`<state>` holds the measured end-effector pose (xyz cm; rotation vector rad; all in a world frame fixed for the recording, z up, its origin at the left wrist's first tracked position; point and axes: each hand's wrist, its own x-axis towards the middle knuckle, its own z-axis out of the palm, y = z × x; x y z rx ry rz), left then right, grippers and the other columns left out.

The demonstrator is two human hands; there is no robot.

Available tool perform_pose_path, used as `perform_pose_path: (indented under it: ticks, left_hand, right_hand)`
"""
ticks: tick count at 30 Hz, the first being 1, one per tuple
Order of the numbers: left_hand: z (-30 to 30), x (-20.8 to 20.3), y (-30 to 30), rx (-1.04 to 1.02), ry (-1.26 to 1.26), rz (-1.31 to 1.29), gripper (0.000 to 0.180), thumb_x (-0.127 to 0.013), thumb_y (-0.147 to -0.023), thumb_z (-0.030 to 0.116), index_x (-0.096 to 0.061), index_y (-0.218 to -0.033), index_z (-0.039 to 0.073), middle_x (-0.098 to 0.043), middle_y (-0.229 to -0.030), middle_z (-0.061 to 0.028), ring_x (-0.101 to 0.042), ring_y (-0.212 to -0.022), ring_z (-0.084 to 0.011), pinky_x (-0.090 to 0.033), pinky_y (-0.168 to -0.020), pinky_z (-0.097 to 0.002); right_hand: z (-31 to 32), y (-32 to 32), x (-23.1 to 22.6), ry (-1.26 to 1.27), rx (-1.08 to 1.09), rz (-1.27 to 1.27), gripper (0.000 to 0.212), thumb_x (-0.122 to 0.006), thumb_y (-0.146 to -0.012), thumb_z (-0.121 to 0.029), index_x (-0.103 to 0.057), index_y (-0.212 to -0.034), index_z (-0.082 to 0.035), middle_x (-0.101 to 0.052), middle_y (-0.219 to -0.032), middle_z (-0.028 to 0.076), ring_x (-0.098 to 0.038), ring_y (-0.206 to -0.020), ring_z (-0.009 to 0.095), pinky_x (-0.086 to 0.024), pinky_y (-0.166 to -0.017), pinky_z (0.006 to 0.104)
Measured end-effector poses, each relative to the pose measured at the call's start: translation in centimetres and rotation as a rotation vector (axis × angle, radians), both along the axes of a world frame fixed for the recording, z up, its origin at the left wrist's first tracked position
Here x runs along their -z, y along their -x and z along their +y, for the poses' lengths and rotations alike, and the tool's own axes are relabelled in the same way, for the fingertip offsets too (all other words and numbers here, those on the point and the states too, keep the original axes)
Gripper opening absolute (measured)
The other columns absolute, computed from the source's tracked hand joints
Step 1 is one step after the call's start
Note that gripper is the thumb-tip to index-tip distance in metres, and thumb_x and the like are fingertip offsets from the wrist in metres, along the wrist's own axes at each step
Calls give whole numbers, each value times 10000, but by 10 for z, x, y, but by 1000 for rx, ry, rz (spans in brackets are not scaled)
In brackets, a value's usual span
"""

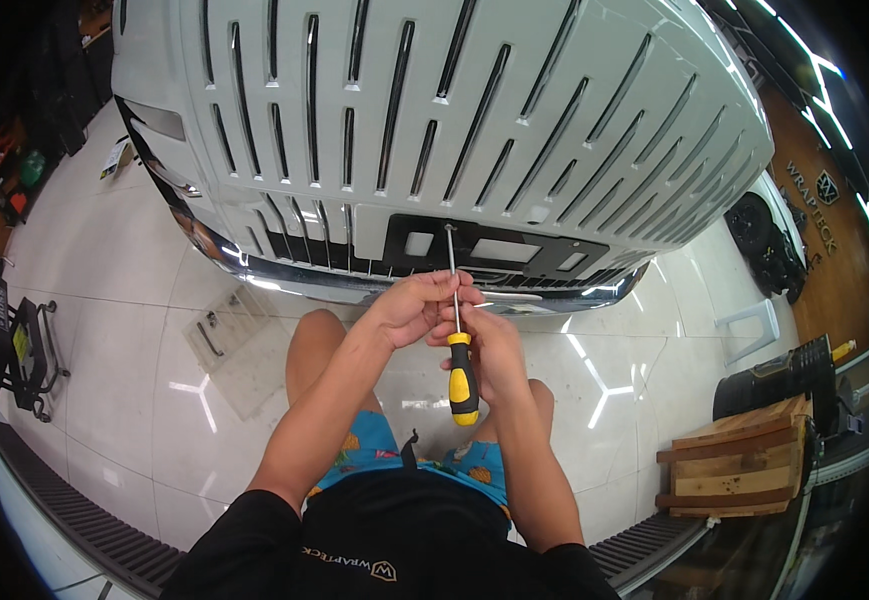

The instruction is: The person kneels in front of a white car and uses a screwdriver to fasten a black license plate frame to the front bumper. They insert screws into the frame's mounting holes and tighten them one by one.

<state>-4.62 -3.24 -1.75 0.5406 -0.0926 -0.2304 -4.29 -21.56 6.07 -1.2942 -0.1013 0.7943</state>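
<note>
A screwdriver (462,378) with a yellow and black handle lies between my hands, its long metal shaft pointing away from me. My left hand (416,308) is closed, its fingertips pinching around the shaft. Close beside it, my right hand (492,348) has its fingers curled at the lower shaft and the top of the handle. The shaft's far end meets a black number-plate bracket (434,243) near its upper edge. Whether a screw sits under the tip is too small to tell. The bracket is on the white car front (374,215), below its slotted grille.
A chrome bumper edge (329,291) runs just beyond my hands. To the left, a clear flat tray (229,345) with a dark tool lies on the tiled floor, and a black wheeled creeper (26,345) stands farther out. A wooden crate (734,460) and white stool (751,332) are at right.
</note>
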Motion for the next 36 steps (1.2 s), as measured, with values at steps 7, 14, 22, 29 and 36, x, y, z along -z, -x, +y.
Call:
perform_pose_path:
  ticks: [7,14,22,29,36]
  left_hand:
    - [-7,0,2,-105,-5,119,204,-638,-1049,165,-657,-1212,43,-769,-1073,-116,-726,-1111,-257,-557,-1016,-403]
    - [-11,-6,18,51,65,-80,428,-559,-1095,321,-561,-1408,30,-685,-1312,-188,-658,-1245,-321,-536,-1039,-449]
    - [-46,6,61,224,297,-260,428,-592,-1081,329,-560,-1351,-2,-695,-1281,-189,-629,-1293,-325,-507,-1087,-427]
    - [-30,-2,69,177,57,-81,318,-651,-1057,319,-638,-1193,32,-750,-1102,-127,-715,-1083,-232,-549,-989,-391]
    - [-26,-20,67,51,-358,-48,452,-720,-1003,397,-641,-1199,-2,-758,-1063,-175,-724,-1095,-261,-556,-992,-373]
  right_hand:
    - [-30,96,-8,595,106,-1134,675,-754,-921,-157,-445,-1487,43,-689,-1114,288,-733,-892,441,-584,-729,458]
    - [-23,116,3,-427,131,172,488,-473,-1122,-324,-421,-1508,-32,-639,-978,107,-538,-594,144,-460,-550,321]
    - [-20,123,23,-564,161,307,541,-418,-1126,-466,-471,-1453,-38,-640,-969,77,-512,-576,127,-436,-534,279]
    - [-35,137,-16,556,152,-839,557,-764,-968,-174,-496,-1403,48,-684,-949,143,-651,-656,169,-539,-586,309]
    - [-19,148,-8,445,287,-674,491,-700,-1020,-183,-500,-1386,77,-679,-809,164,-639,-585,165,-555,-592,295]
